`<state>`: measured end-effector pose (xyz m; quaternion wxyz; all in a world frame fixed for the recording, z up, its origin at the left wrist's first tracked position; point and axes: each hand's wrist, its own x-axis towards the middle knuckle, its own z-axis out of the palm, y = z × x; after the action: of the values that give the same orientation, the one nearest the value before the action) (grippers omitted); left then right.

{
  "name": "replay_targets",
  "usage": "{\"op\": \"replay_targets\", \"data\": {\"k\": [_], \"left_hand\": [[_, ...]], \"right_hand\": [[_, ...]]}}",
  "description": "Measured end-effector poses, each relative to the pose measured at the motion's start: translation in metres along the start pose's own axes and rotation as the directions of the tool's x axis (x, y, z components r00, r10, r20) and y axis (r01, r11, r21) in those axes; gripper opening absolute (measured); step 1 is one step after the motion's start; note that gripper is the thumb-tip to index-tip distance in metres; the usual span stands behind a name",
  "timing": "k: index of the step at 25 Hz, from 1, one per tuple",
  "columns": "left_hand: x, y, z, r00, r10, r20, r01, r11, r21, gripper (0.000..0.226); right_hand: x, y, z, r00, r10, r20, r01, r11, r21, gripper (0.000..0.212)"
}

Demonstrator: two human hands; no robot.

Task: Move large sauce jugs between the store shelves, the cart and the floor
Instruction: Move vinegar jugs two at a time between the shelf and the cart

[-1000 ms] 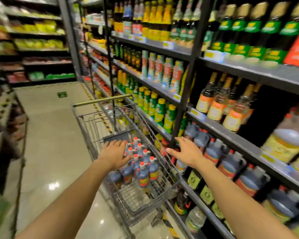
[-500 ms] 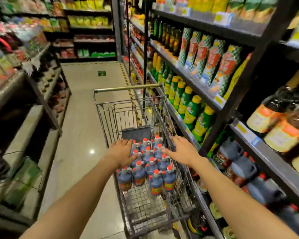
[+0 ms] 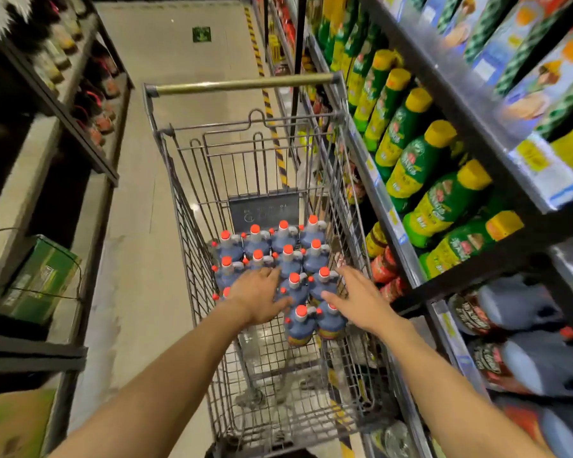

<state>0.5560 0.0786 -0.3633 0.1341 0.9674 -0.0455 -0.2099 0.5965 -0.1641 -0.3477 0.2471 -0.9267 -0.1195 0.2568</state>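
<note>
A wire shopping cart (image 3: 192,206) stands in the aisle in front of me, holding several grey-blue sauce jugs (image 3: 286,239) with red caps, packed upright at its far end. My left hand (image 3: 257,297) reaches into the cart with straight fingers over the jugs on the left. My right hand (image 3: 358,297) hovers with fingers spread over the jugs at the right. Neither hand grips anything. More of the same jugs (image 3: 523,305) lie on the low shelf at the right.
Shelves at the right carry green bottles with yellow caps (image 3: 411,153) and packets above. A dark shelf unit at the left (image 3: 67,117) holds a green box (image 3: 40,279). The tiled aisle floor (image 3: 139,226) runs ahead between them.
My view has tilted down toward the cart. Both hands have moved lower and closer together over the jugs in the cart.
</note>
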Motion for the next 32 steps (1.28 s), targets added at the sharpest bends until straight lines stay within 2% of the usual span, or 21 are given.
{"op": "replay_targets", "data": {"k": [2,7,10,13,16,18,22,26,29,32], "left_hand": [[0.023,0.002,0.026,0.999,0.015,0.034,-0.013,0.999,-0.049,0.08],[0.054,0.013,0.1,0.99,0.045,0.134,-0.027,0.991,-0.135,0.086],[0.061,0.009,0.143,0.986,0.028,0.162,0.015,0.966,-0.258,0.069],[0.064,0.001,0.169,0.994,-0.035,0.107,0.077,0.9,-0.429,0.06],[0.068,-0.003,0.185,0.996,-0.083,0.02,0.081,0.842,-0.533,0.06],[0.069,-0.001,0.194,0.99,-0.13,-0.046,0.079,0.809,-0.583,0.054],[0.065,-0.005,0.205,0.978,-0.168,-0.121,0.045,0.744,-0.666,0.041],[0.041,-0.029,0.207,0.978,-0.149,-0.146,0.017,0.754,-0.656,0.04],[0.018,-0.045,0.204,0.973,-0.18,-0.146,0.028,0.717,-0.696,0.038],[0.006,-0.053,0.207,0.959,-0.254,-0.124,0.065,0.623,-0.779,0.038]], "right_hand": [[0.018,0.018,0.022,1.0,-0.008,-0.001,0.008,1.0,-0.013,0.058],[0.049,0.07,0.084,0.997,0.058,0.057,-0.052,0.995,-0.09,0.055],[0.057,0.091,0.114,0.991,0.128,0.034,-0.126,0.99,-0.063,0.048],[0.065,0.105,0.136,0.991,0.129,-0.038,-0.13,0.991,-0.015,0.042],[0.07,0.106,0.144,0.982,0.116,-0.148,-0.114,0.993,0.025,0.025],[0.071,0.107,0.145,0.977,0.097,-0.192,-0.09,0.995,0.04,0.022],[0.067,0.11,0.149,0.987,0.027,-0.16,-0.029,1.0,-0.01,0.024],[0.056,0.09,0.169,0.984,-0.119,-0.132,0.106,0.989,-0.105,0.031],[0.055,0.076,0.176,0.987,-0.138,-0.083,0.14,0.99,0.025,0.022],[0.056,0.076,0.182,0.996,-0.085,-0.029,0.089,0.97,0.224,0.027]]}}
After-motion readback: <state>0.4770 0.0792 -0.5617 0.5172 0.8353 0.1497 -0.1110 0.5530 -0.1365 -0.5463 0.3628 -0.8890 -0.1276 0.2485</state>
